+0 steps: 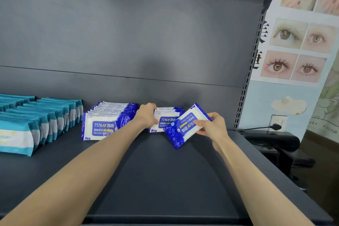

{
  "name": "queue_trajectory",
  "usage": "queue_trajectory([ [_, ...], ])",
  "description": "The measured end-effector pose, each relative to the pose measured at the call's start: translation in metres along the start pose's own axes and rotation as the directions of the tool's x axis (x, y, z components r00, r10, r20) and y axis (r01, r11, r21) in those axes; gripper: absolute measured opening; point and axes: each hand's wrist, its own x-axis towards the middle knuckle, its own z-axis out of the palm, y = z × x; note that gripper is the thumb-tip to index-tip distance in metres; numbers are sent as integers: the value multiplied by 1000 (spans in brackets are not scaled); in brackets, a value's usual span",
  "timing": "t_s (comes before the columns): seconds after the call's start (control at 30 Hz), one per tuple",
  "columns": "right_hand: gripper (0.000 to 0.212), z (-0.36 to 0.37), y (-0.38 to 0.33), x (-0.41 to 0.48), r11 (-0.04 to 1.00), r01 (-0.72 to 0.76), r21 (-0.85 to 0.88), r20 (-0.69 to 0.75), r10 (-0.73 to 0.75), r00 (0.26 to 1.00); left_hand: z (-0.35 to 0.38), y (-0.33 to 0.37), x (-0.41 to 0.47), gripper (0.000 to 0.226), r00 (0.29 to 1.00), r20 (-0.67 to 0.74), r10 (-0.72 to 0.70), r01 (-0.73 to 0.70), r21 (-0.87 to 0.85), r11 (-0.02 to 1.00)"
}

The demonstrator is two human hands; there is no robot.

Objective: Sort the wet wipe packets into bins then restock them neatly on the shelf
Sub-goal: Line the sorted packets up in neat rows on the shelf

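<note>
- Head view: held packet, blue and white alcohol wipes, is up off the shelf, just right of and partly in front of the short blue row.
- Long axis runs on a slant, near-left to far-right. The printed face is toward the camera, lettering upside down against the shelved packets. The low corner is close to the shelf board; contact cannot be told.
- Right hand pinches the packet's right end, thumb on the face and fingers curled behind.
- Left hand has its fingers curled over the left end of the short blue row, seemingly steadying it.
- Long blue row stands left of that, packets leaning back in file, labels forward and upright.
- Teal packets fill the far left in several rows.
- No bins in sight, so sorting looks done and this is restocking, well along. Left to do, by my reading: turn the packet so its label matches, seat it at the front of the short row, then add any more out of frame.
- Right of the shelf are a slotted upright, a wall poster and a dark chair.
</note>
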Motion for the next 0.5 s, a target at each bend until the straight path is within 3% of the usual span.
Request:
queue_trajectory([
  [0.17, 30, 1, 2, 8, 999, 11, -34, 9, -11, 1000, 12, 4, 7, 38, 996, -87, 27, -9, 205, 979],
  [0.5, 26, 5, 9, 19, 998, 60, -3, 67, -60, 996, 18, -3, 14, 51, 979, -163, 119, -45, 401, 915],
])
